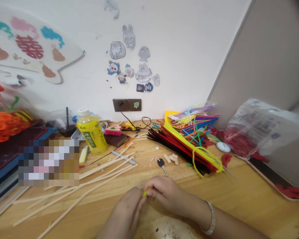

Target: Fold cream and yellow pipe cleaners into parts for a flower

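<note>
A short yellow-green pipe cleaner piece (146, 192) is pinched closed between the fingers of the left hand (127, 212) and right hand (161, 193), just above the wooden bench (241, 196). A silver bracelet (210, 217) circles the right wrist; a key (161, 165) and a heap of pipe cleaners (186, 144) lie beyond.

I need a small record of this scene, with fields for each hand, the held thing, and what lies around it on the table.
left hand: pinches the yellow-green piece
right hand: pinches the same piece from the other side
right wrist: silver bracelet
nearest things: key with black head; small tan pieces
surface: wooden table
around: bundled pipe cleaners; thin wooden sticks; yellow-labelled drink bottle; white computer mouse; plastic bag
</note>
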Demonstrator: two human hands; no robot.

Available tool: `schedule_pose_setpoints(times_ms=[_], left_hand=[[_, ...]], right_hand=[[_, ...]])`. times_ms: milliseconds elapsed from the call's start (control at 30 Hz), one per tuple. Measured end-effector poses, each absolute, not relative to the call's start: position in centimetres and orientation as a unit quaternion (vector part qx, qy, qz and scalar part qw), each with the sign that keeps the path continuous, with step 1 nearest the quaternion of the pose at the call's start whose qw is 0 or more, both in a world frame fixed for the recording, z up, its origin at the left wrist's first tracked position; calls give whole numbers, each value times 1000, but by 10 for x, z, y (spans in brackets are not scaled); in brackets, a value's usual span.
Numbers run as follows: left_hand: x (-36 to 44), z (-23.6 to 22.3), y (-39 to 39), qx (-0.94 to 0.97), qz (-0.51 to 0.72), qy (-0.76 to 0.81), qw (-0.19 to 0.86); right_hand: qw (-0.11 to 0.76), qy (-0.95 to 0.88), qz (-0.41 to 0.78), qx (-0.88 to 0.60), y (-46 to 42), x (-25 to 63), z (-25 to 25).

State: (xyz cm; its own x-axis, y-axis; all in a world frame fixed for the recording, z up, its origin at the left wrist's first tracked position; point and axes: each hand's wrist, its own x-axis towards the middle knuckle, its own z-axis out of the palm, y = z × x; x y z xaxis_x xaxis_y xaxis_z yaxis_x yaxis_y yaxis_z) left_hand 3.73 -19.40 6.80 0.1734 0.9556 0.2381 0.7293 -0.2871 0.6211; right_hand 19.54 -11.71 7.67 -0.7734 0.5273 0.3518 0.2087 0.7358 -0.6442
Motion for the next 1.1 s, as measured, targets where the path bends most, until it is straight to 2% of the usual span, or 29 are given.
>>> schedule_pose_setpoints(times_ms=[200,300,467,800,1100], left_hand=[[35,78,-195,775,295,549,103],[34,80,-197,784,289,543,86],[33,78,-198,786,291,539,79],[35,83,-197,781,289,541,114],[34,78,-193,760,293,557,162]], right_hand=[[255,-925,212,-185,-113,195,78],[235,-940,170,-179,-112,196,76],[229,-941,166,-184,-113,197,73],[263,-936,171,-157,-111,199,73],[178,-960,163,-141,-104,201,81]])
